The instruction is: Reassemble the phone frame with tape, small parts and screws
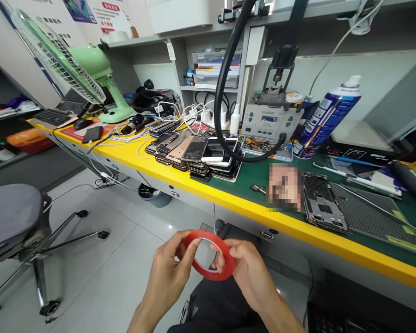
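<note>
Over the lap (222,309) | both hands (168,270) (252,272) pinching red tape roll (215,276) | some fingertips hidden | pixelated item (284,187) on bench (229,198)

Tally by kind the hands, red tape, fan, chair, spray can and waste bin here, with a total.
Hands, left and right: 2
Red tape roll: 1
Fan: 1
Chair: 1
Spray can: 1
Waste bin: 1
Total: 7

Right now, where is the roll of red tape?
The red tape roll is low near the middle of the head view, held between the left hand and right hand, on the near side of the yellow bench edge.
</note>
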`<state>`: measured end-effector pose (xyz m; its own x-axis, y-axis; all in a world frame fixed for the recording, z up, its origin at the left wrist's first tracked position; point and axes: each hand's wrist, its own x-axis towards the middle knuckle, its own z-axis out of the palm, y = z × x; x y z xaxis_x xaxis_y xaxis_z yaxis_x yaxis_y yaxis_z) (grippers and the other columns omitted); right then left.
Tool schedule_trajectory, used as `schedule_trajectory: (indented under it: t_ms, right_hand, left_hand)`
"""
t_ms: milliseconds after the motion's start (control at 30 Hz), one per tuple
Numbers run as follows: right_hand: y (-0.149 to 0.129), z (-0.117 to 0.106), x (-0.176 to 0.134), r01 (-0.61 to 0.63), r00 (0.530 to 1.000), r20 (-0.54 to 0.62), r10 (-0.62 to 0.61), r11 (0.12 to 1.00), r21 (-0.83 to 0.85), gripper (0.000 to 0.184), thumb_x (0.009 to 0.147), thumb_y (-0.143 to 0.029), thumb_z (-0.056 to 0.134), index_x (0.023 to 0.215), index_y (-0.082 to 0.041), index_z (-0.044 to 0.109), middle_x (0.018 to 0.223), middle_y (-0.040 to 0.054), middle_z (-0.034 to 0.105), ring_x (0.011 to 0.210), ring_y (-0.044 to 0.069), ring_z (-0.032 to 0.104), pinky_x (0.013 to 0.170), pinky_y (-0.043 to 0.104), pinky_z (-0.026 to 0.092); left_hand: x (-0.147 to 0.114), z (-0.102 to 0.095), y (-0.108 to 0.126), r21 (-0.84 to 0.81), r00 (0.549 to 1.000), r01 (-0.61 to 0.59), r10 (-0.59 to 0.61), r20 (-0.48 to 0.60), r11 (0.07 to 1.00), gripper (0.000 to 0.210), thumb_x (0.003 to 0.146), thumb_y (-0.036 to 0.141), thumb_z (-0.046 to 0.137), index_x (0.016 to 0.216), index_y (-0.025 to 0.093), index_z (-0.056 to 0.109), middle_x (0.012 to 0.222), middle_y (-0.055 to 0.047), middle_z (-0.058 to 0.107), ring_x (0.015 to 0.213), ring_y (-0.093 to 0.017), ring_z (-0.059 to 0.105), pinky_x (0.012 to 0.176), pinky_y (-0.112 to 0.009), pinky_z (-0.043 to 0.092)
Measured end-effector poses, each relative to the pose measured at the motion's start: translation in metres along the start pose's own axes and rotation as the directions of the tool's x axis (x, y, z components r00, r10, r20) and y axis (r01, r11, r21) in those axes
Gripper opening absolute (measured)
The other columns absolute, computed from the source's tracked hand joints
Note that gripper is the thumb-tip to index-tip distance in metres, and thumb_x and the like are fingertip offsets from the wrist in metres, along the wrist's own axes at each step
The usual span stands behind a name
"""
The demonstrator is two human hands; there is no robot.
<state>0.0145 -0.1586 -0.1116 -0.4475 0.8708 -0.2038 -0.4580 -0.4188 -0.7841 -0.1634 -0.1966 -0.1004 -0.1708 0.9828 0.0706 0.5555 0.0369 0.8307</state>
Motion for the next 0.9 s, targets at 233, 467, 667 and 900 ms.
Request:
schedule_trajectory:
  t_ms: [233, 467, 667, 900]
  right_hand:
    - [-0.005, -0.008, -0.006, -0.052, 0.999, -0.020, 0.050, 0.996, -0.072, 0.036, 0.063, -0.016, 0.047, 0.077, -0.011, 0.079, 0.063, 0.0074, 0.071, 0.060, 0.019, 0.061, 0.062, 0.029, 0.045]
    - [-0.012, -0.022, -0.009, -0.099, 0.994, 0.040, 0.099, 0.995, -0.005, 0.044, 0.060, -0.014, 0.045, 0.085, -0.009, 0.081, 0.071, 0.0106, 0.075, 0.063, 0.021, 0.064, 0.068, 0.032, 0.048]
    - [-0.010, -0.024, -0.009, -0.128, 0.991, 0.031, 0.128, 0.992, 0.001, 0.036, 0.069, -0.015, 0.051, 0.088, -0.007, 0.081, 0.068, 0.0105, 0.074, 0.059, 0.017, 0.064, 0.064, 0.028, 0.046]
    - [0.007, -0.028, -0.002, -0.162, 0.985, 0.069, 0.159, 0.986, 0.036, 0.044, 0.058, -0.019, 0.050, 0.086, 0.000, 0.079, 0.067, 0.0161, 0.073, 0.049, 0.016, 0.060, 0.040, 0.022, 0.040]
  left_hand:
    - [-0.001, 0.000, 0.000, 0.103, 0.990, -0.104, 0.093, 0.102, 0.989, 0.026, 0.096, 0.035, 0.055, 0.118, 0.023, 0.062, 0.077, 0.001, 0.059, 0.061, -0.013, 0.046, 0.062, -0.027, 0.041]
    - [0.007, 0.002, 0.001, 0.120, 0.981, -0.148, 0.130, 0.142, 0.982, 0.027, 0.096, 0.035, 0.056, 0.119, 0.023, 0.063, 0.082, -0.001, 0.062, 0.062, -0.014, 0.047, 0.062, -0.026, 0.043]
    - [0.011, 0.003, -0.002, 0.154, 0.975, -0.186, 0.163, 0.148, 0.971, 0.029, 0.095, 0.038, 0.056, 0.120, 0.025, 0.063, 0.081, 0.000, 0.065, 0.061, -0.013, 0.051, 0.061, -0.024, 0.045]
    - [0.020, -0.003, -0.029, 0.212, 0.956, -0.288, 0.268, 0.116, 0.934, 0.037, 0.087, 0.048, 0.064, 0.116, 0.025, 0.067, 0.099, -0.002, 0.075, 0.082, -0.016, 0.072, 0.069, -0.017, 0.056]
